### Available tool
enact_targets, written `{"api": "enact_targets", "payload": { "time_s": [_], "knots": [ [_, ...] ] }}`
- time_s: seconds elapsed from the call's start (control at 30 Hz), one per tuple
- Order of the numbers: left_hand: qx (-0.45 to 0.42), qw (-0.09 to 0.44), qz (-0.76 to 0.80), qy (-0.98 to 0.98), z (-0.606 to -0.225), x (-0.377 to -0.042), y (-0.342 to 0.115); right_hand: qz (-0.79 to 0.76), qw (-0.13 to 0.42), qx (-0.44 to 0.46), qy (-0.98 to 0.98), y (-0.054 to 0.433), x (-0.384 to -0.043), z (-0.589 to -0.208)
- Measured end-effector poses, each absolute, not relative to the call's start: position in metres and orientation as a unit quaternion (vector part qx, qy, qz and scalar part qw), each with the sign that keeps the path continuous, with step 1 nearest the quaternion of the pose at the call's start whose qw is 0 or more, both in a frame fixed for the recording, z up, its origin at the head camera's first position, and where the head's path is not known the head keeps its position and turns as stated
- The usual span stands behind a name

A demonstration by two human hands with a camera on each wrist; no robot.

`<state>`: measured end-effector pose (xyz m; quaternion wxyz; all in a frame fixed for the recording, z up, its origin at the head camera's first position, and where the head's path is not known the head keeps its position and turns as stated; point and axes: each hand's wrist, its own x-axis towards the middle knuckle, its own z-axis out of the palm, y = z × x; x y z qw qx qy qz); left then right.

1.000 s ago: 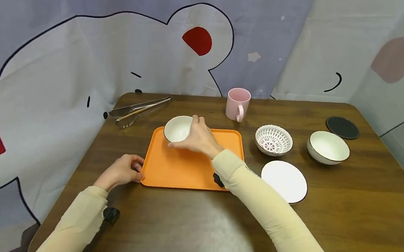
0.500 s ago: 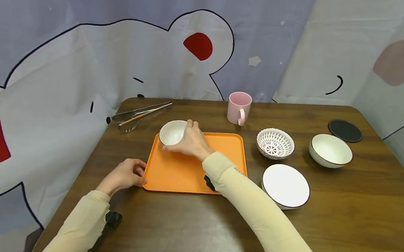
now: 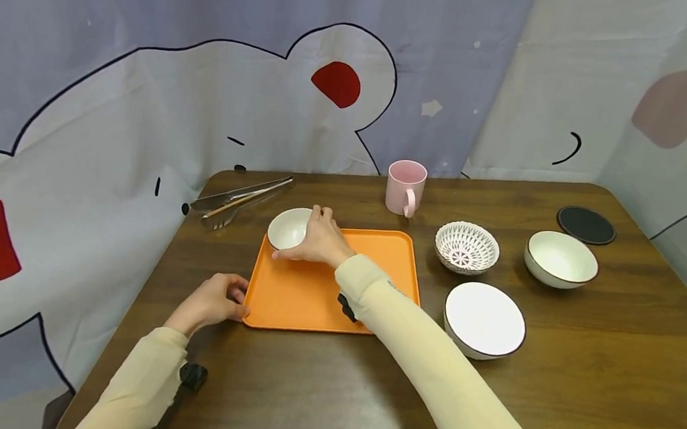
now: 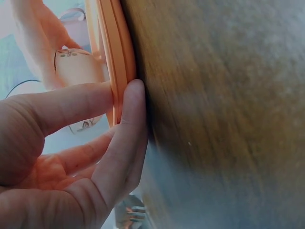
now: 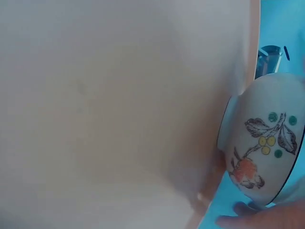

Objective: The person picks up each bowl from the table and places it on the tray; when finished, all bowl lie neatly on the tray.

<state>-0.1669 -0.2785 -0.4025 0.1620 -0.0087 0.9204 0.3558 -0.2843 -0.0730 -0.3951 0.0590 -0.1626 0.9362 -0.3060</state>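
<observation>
An orange tray (image 3: 306,299) lies on the wooden table in front of me. My left hand (image 3: 212,302) pinches its near left corner; in the left wrist view the thumb (image 4: 81,102) presses the rim and a fingertip lies under the edge. At the tray's far left corner, my right hand (image 3: 317,239) grips a small white bowl (image 3: 285,229) by its side, mouth up. Its outside shows a printed leaf and fruit pattern, seen on the bowl (image 5: 267,138) in the right wrist view, with its base at the tray's surface.
Metal tongs (image 3: 248,190) and a fork (image 3: 222,222) lie behind the tray's left side. A pink mug (image 3: 405,187) stands behind it. To the right are a patterned bowl (image 3: 467,248), a white bowl (image 3: 485,320), another bowl (image 3: 560,260) and a black coaster (image 3: 587,225).
My right hand has carried the small bowl left, to the tray's far left corner. The left hand has kept its hold on the tray. The head view has tilted slightly up.
</observation>
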Motion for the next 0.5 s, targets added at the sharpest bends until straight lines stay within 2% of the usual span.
{"api": "enact_targets", "payload": {
  "time_s": [0.27,0.5],
  "knots": [
    [-0.007,0.160,0.343,0.926,-0.402,-0.166,-0.277,-0.357,-0.018,-0.159,0.920,-0.067,-0.280,-0.381],
    [-0.004,0.160,0.356,0.921,-0.403,-0.165,-0.277,-0.343,-0.014,-0.148,0.927,-0.050,-0.278,-0.367]
  ]
}}
